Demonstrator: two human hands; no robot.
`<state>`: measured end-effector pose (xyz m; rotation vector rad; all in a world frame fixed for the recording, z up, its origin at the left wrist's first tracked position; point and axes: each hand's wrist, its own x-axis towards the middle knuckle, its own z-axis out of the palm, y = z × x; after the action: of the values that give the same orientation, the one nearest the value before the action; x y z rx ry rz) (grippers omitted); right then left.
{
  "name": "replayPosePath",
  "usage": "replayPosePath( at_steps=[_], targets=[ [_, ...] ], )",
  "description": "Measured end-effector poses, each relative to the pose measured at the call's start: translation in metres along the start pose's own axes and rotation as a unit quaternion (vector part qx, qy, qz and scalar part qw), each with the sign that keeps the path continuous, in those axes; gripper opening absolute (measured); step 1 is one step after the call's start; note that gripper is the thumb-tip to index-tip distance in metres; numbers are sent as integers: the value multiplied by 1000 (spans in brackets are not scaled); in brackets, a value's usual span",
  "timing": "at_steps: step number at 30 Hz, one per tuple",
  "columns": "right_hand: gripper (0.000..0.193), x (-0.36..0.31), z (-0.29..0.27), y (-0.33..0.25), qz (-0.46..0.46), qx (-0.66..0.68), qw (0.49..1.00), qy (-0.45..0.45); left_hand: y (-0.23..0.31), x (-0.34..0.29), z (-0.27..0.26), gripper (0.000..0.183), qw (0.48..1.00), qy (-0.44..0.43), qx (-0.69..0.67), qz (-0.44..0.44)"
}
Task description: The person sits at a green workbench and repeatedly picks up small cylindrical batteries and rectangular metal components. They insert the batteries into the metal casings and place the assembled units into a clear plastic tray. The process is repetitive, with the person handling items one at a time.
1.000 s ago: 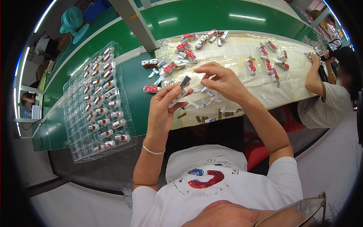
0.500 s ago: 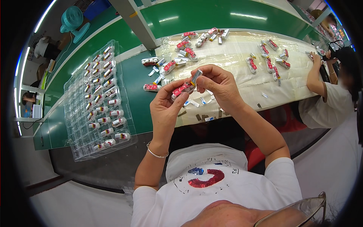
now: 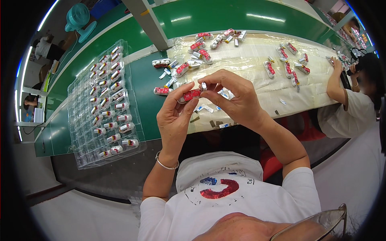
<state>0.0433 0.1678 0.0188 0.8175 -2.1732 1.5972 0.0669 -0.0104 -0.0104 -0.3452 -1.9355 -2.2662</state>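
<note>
In front of me my left hand (image 3: 173,117) is closed around a small rounded piece with a red patterned wrap (image 3: 191,95). Thumb and forefinger of my right hand (image 3: 238,97) pinch a short silver strip (image 3: 204,85) at the right end of that piece. Whether the strip touches the wrap is hidden by the fingers. Beyond my left hand lie more red-and-white pieces, among them one (image 3: 162,90) on the green tabletop edge and another (image 3: 182,69) farther back. Small white-and-blue paper scraps (image 3: 208,108) are scattered beneath my hands.
A clear plastic tray (image 3: 82,136) at left holds rows of silver-topped pieces on the green table (image 3: 146,116). More red pieces (image 3: 288,69) lie to the right on the taped cream covering (image 3: 249,56). A metal post (image 3: 146,20) rises behind. A co-worker's arm (image 3: 334,82) reaches in at right.
The silver strip in my right hand has tipped from slanting lengthwise to nearly end-on. The red-wrapped piece has turned more level in my left hand.
</note>
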Motion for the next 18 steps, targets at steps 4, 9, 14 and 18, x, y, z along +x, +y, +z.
replayPosePath(
  at_steps=[4,9,14,18],
  targets=[
    [23,4,-2,0,-76,-116,990,5,6,1,3,31,999,8,38,30],
    [26,3,-1,-5,-88,-141,986,-22,8,-2,-1,30,1000,-10,-7,16],
    [28,1,1,-2,-96,-134,986,-20,9,-4,-4,30,999,-22,22,25],
    [32,1,-1,-1,-110,-121,986,-26,11,-4,-2,28,999,-18,30,29]
  ],
)
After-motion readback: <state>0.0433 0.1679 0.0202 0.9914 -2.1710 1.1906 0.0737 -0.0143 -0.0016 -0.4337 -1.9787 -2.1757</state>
